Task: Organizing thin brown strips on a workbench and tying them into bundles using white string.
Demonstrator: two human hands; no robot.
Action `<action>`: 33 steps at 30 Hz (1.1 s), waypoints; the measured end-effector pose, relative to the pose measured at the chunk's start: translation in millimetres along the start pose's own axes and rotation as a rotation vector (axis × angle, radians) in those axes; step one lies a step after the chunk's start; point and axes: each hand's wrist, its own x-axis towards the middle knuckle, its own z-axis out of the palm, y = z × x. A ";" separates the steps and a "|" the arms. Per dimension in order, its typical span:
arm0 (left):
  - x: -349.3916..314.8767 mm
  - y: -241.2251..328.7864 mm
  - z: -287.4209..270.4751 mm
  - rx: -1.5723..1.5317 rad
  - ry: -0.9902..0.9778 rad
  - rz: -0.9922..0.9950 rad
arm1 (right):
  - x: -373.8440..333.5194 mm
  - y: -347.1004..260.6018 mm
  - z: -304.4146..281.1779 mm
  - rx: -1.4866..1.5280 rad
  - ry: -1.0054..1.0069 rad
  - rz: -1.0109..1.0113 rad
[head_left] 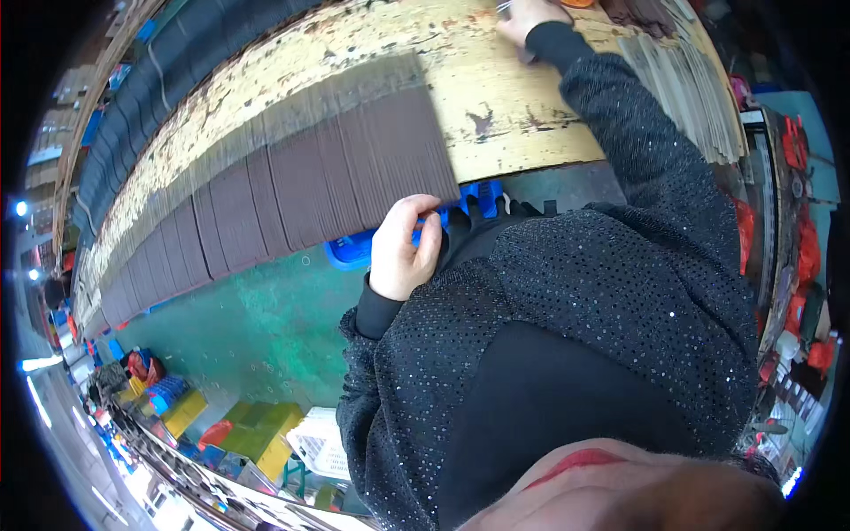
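Your brown strips [305, 181] lie along the bench [522, 88], so I'd keep their ends even and not snag them with your left hand [403, 250], loosely curled, seemingly empty just beside. Your right hand [536, 16]'s partly cropped, can't tell its grip.

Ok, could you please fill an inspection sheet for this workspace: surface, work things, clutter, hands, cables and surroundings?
Surface: yellow table, worn, dark-stained.
Work things: brown ribbed pieces, side by side along the near edge; pale strips at right.
Clutter: blue container below the near edge; orange object beside the right hand.
Hands: left hand curled near the brown pieces' corner, contact unclear; right hand over the table's far part, grip unclear.
Cables: pale cord-like line upper left, kind unclear.
Surroundings: green floor, white basket.
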 end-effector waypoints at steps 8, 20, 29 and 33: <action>-50.2 -27.8 -10.2 0.159 0.112 0.103 | -58.2 -5.6 19.7 -0.221 0.141 -0.223; -6.8 -32.4 -41.9 0.475 -0.165 0.342 | -176.9 -89.0 73.6 0.058 -0.217 -0.111; 38.7 -50.6 -80.4 0.596 -0.305 0.285 | -168.4 -84.6 78.5 0.084 -0.202 -0.188; 118.5 -89.1 -84.5 0.564 -0.267 0.517 | -176.5 -90.9 76.0 -0.031 -0.239 -0.147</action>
